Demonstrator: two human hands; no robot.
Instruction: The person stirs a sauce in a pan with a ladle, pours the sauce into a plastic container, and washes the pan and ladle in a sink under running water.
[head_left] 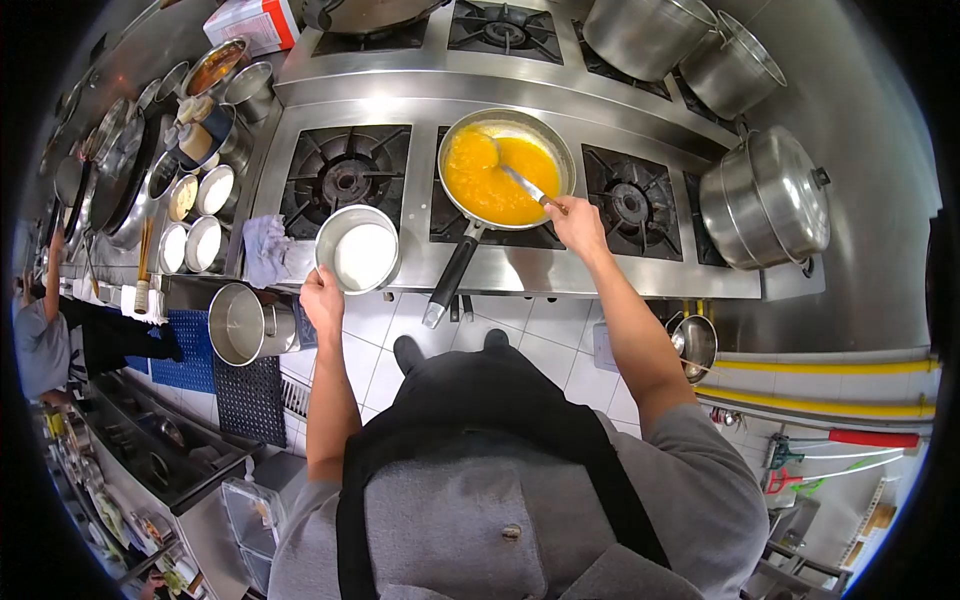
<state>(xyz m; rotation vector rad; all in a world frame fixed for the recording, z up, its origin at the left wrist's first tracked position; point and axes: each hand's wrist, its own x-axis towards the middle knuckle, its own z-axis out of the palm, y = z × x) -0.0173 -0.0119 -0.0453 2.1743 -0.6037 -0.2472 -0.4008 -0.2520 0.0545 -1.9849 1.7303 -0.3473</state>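
Note:
My right hand (576,224) is closed around the handle of a ladle (522,184), whose bowl dips into a yellow-orange sauce (510,200). The sauce lies in a frying pan (570,170) on a front burner, its black handle (457,272) pointing toward me. Left of the pan, my left hand (322,298) grips the near-left rim of a metal pot (391,237) with white contents (364,256). That pot is at the stove's front edge; whether it rests there or is held up, I cannot tell.
Bare burners (347,178) flank the pan. A lidded steamer pot (765,200) stands at right, with tall stockpots (650,35) behind. A cloth (265,250) and seasoning containers (214,190) are at left. An empty-looking pot (238,325) sits below them. Another person (45,340) is far left.

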